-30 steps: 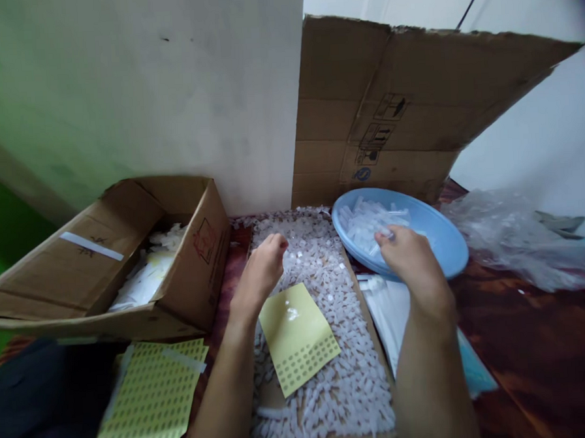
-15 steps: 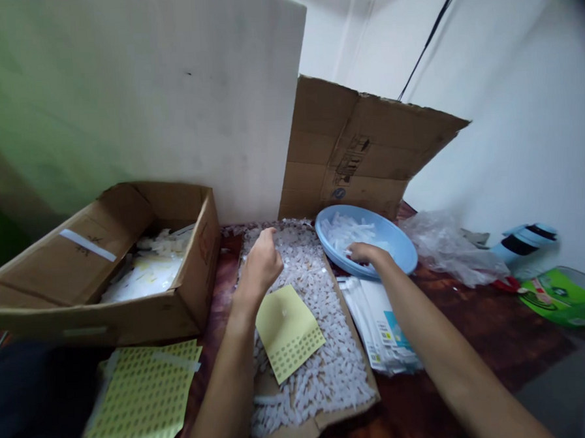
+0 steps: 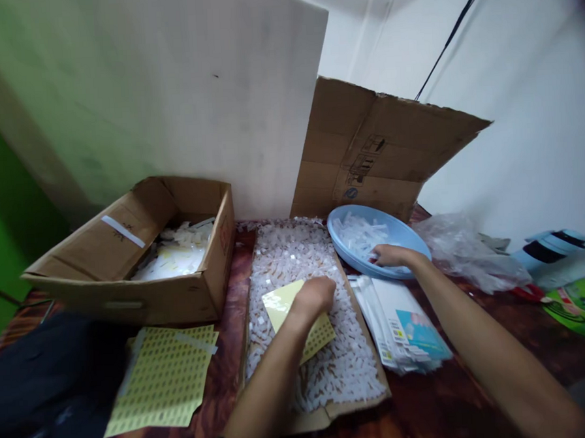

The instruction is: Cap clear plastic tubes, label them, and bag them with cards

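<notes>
My left hand [image 3: 318,293] is closed above a yellow sticker sheet [image 3: 283,302], its fingertips turned down and away so that anything in them is hidden. The sheet rests on a cardboard tray [image 3: 332,413] covered with many small white pieces [image 3: 349,373]. Over the near rim of a light blue basin [image 3: 411,239] reaches my right hand [image 3: 393,255]. Its fingers are drawn together among clear, whitish plastic strips [image 3: 359,232]; whether one is pinched between them is too blurred to make out.
At left stands an open cardboard box [image 3: 169,307] with white and yellow scraps. More yellow sticker sheets [image 3: 163,376] lie before it, beside dark cloth [image 3: 51,388]. White packets [image 3: 410,324] lie below the basin. Crumpled clear plastic [image 3: 470,249] is at right; a cardboard panel [image 3: 387,148] leans behind.
My left hand has come down and right, from above the tray's far part onto the yellow sheet. My right hand stays at the basin. The whole view has shifted slightly.
</notes>
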A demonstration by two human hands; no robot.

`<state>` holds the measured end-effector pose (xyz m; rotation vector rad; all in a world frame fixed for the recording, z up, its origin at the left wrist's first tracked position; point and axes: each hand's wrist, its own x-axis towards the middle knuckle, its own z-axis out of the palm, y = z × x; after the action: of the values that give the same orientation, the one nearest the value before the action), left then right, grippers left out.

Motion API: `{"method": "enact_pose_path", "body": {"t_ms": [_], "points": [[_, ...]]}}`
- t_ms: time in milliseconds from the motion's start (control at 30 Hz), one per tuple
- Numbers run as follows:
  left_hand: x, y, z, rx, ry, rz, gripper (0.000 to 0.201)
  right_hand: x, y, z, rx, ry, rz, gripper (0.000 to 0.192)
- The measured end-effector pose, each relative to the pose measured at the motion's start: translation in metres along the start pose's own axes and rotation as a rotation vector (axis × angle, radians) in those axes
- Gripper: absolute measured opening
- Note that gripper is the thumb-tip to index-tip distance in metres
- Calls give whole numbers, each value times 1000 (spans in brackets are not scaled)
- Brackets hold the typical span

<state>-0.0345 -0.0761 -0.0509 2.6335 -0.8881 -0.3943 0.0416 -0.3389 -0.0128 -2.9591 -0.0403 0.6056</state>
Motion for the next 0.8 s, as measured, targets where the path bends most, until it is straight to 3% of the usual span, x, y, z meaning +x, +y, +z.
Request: {"method": "enact_pose_path", "body": {"t_ms": [133, 200, 267, 333, 433, 600, 800], "points": [[3, 11, 10, 97, 36, -63, 21, -12, -12, -27, -29, 301, -49, 6], [4, 11, 10, 125, 44, -56, 22, -27, -26, -43, -18, 438, -71, 12], [6, 9, 9, 144, 45, -39, 21, -47, -49, -56, 27, 599, -124, 17], [8, 7, 9, 156, 44, -28, 18, -67, -77, -62, 156, 858, -233, 18], [11, 5, 10, 175, 46, -31, 18, -90, -118, -56, 408, 1094, -344, 21], [9, 6, 12, 207, 50, -52, 21, -100, -149, -32, 697, 1125, -478, 22], [11, 5, 18, 178, 43, -55, 28, -92, -146, -25, 519, 1077, -576, 11]]}}
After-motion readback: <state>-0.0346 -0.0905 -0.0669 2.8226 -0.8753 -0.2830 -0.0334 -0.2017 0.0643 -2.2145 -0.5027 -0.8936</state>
